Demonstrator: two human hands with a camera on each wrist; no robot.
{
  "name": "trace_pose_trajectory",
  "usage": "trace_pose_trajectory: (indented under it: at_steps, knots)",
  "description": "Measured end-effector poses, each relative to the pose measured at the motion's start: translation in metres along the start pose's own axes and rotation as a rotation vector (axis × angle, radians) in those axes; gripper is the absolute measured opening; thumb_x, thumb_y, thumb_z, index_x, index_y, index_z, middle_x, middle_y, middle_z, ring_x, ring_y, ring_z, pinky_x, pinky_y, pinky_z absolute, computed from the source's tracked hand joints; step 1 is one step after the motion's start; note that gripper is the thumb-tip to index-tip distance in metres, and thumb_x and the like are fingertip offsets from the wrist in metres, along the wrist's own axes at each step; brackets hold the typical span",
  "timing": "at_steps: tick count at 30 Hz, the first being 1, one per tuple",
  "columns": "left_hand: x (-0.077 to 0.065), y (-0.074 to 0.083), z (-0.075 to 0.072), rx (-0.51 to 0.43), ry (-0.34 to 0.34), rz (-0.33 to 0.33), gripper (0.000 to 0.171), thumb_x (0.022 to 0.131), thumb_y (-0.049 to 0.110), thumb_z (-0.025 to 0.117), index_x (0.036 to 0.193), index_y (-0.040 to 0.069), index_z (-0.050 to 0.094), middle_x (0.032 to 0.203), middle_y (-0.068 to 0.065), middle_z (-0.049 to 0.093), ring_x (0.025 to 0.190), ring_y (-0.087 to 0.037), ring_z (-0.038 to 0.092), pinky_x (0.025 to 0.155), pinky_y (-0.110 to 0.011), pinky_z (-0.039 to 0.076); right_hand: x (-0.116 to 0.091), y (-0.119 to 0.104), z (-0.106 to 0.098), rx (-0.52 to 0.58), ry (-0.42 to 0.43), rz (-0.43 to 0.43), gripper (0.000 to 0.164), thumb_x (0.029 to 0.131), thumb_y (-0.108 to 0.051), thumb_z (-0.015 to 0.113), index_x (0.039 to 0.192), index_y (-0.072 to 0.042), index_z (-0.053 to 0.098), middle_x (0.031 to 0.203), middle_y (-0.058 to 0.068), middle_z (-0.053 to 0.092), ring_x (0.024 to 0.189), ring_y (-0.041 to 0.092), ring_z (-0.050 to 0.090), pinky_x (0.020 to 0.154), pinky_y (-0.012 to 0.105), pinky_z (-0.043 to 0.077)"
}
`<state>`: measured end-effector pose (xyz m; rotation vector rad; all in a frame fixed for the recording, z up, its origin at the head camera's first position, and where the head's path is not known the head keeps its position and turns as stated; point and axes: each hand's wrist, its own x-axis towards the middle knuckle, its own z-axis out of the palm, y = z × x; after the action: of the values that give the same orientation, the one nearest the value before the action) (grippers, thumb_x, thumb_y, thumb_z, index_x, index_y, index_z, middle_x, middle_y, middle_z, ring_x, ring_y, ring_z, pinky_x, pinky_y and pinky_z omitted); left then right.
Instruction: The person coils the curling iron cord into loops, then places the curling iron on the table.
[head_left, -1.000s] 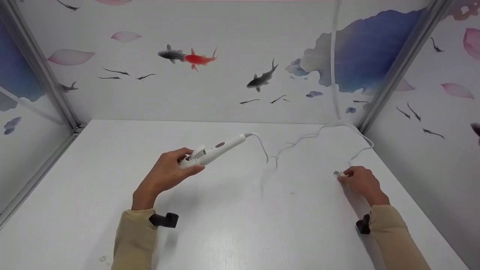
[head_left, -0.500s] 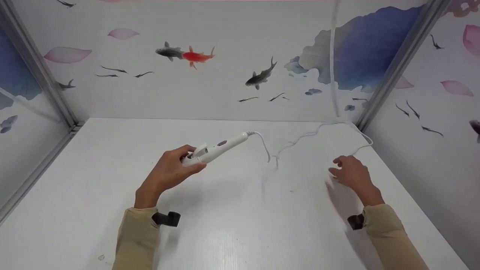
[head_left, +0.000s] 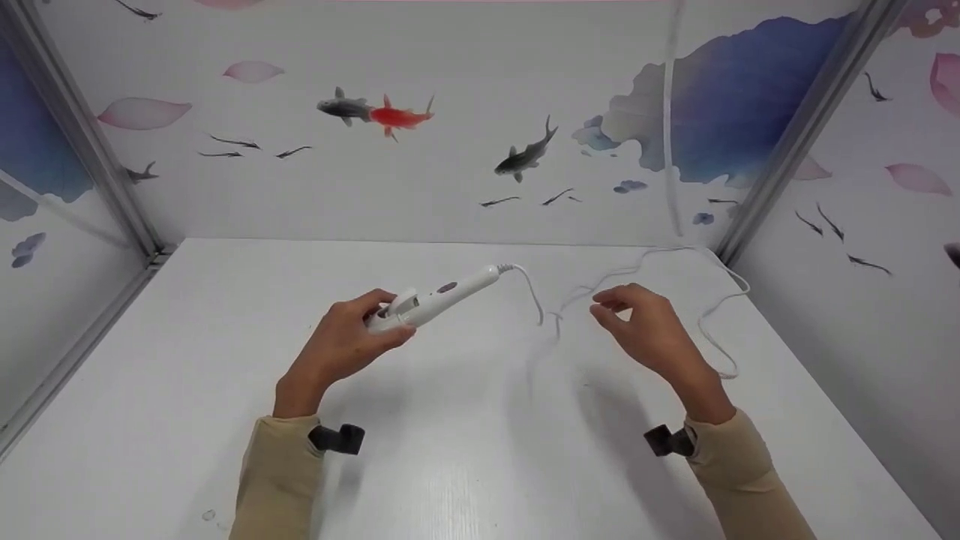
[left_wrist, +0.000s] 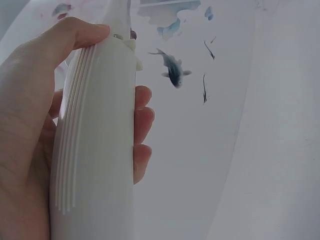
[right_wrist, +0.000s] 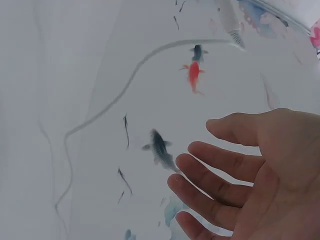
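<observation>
- One wand (head_left: 465, 289), above the counter (head_left: 450, 480) in the left hand (head_left: 337, 341).
- Left fingers (left_wrist: 143, 122): curled round it.
- Angled away from that hand, I judge, so the cord (head_left: 686, 248) hangs free.
- Right hand (head_left: 649, 330) near the cord, fingers parted, loosely bent, holding nothing.

Left hand (left_wrist: 31, 100), bare: grips an elongated, glossy white plastic appliance (left_wrist: 102, 130), thumb (left_wrist: 89, 34) across its narrowing end, three fingertips (left_wrist: 144, 122) showing round the opposite side. Appliance: fine parallel lengthwise ribs on the thumb side. Beyond: smooth white panel (left_wrist: 175, 135) bearing one printed dark-grey fish (left_wrist: 174, 71), one blue-grey blotch (left_wrist: 170, 24) and slender black tadpole-shaped marks (left_wrist: 204, 89), the marks lying between fish and panel edge, where a plain white surface (left_wrist: 280, 130) adjoins.
</observation>
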<state>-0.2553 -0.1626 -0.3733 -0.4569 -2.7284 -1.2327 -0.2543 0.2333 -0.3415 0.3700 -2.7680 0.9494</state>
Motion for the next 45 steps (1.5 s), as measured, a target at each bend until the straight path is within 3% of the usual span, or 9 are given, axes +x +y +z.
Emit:
trace_pose_trajectory:
  at_steps: [7, 14, 22, 29, 35, 38, 41, 45]
  knots:
    - [-0.002, 0.001, -0.003, -0.032, 0.010, 0.017, 0.039, 0.089, 0.034, 0.074, 0.123, 0.017, 0.065, 0.110, -0.008, 0.070, 0.089, -0.022, 0.061, 0.075, -0.034, 0.048, 0.001, -0.016, 0.008, 0.103, -0.009, -0.087, 0.029, 0.101, -0.023, 0.060, 0.124, -0.008, 0.068, 0.121, 0.011, 0.068, 0.116, 0.028, 0.062, 0.103, 0.051, 0.045]
    - [-0.004, 0.002, -0.003, -0.064, 0.012, 0.023, 0.037, 0.089, 0.032, 0.074, 0.122, 0.018, 0.065, 0.109, -0.008, 0.070, 0.088, -0.022, 0.061, 0.075, -0.034, 0.048, 0.013, -0.014, 0.015, 0.299, -0.258, -0.179, 0.034, 0.106, -0.026, 0.050, 0.129, -0.006, 0.066, 0.131, 0.013, 0.067, 0.131, 0.033, 0.056, 0.112, 0.057, 0.039]
    - [-0.004, 0.004, 0.000, -0.093, -0.012, 0.007, 0.036, 0.090, 0.031, 0.073, 0.122, 0.018, 0.064, 0.112, -0.008, 0.069, 0.091, -0.022, 0.060, 0.077, -0.034, 0.048, 0.019, -0.008, 0.031, 0.486, -0.450, -0.233, 0.035, 0.102, -0.020, 0.058, 0.134, -0.007, 0.062, 0.137, 0.013, 0.064, 0.130, 0.025, 0.057, 0.109, 0.050, 0.043]
    - [-0.003, 0.008, 0.000, -0.119, -0.019, 0.041, 0.037, 0.090, 0.033, 0.073, 0.122, 0.017, 0.064, 0.112, -0.009, 0.069, 0.092, -0.022, 0.061, 0.077, -0.034, 0.049, 0.025, -0.020, 0.057, 0.643, -0.474, -0.217, 0.031, 0.098, -0.018, 0.064, 0.126, -0.005, 0.069, 0.133, 0.010, 0.067, 0.133, 0.025, 0.056, 0.111, 0.053, 0.040]
    - [-0.003, 0.008, 0.000, -0.117, -0.033, 0.027, 0.035, 0.090, 0.035, 0.074, 0.120, 0.019, 0.065, 0.114, -0.007, 0.068, 0.093, -0.023, 0.061, 0.078, -0.034, 0.049, 0.028, -0.025, 0.070, 0.714, -0.511, -0.305, 0.028, 0.101, -0.012, 0.058, 0.118, 0.006, 0.070, 0.125, 0.012, 0.071, 0.132, 0.013, 0.058, 0.114, 0.045, 0.039]
    - [-0.003, 0.009, 0.001, -0.118, -0.050, 0.034, 0.035, 0.091, 0.035, 0.073, 0.120, 0.018, 0.064, 0.114, -0.008, 0.068, 0.094, -0.023, 0.060, 0.078, -0.034, 0.049, 0.028, -0.023, 0.072, 0.763, -0.525, -0.317, 0.029, 0.100, -0.011, 0.059, 0.114, 0.012, 0.069, 0.117, 0.010, 0.075, 0.129, 0.015, 0.061, 0.112, 0.040, 0.041]
    - [-0.003, 0.010, 0.002, -0.122, -0.081, 0.045, 0.035, 0.090, 0.035, 0.073, 0.120, 0.018, 0.065, 0.112, -0.008, 0.067, 0.094, -0.023, 0.060, 0.077, -0.034, 0.049, 0.030, -0.019, 0.077, 0.778, -0.550, -0.277, 0.029, 0.097, -0.012, 0.063, 0.107, 0.015, 0.070, 0.108, 0.004, 0.078, 0.117, 0.021, 0.068, 0.105, 0.036, 0.048]
    - [-0.005, 0.015, 0.003, -0.141, -0.144, 0.054, 0.033, 0.089, 0.033, 0.074, 0.118, 0.019, 0.066, 0.110, -0.007, 0.068, 0.092, -0.022, 0.060, 0.077, -0.034, 0.049, 0.035, -0.008, 0.083, 0.714, -0.568, -0.196, 0.023, 0.090, -0.007, 0.063, 0.091, 0.014, 0.072, 0.091, -0.001, 0.078, 0.083, 0.017, 0.072, 0.081, 0.029, 0.054]
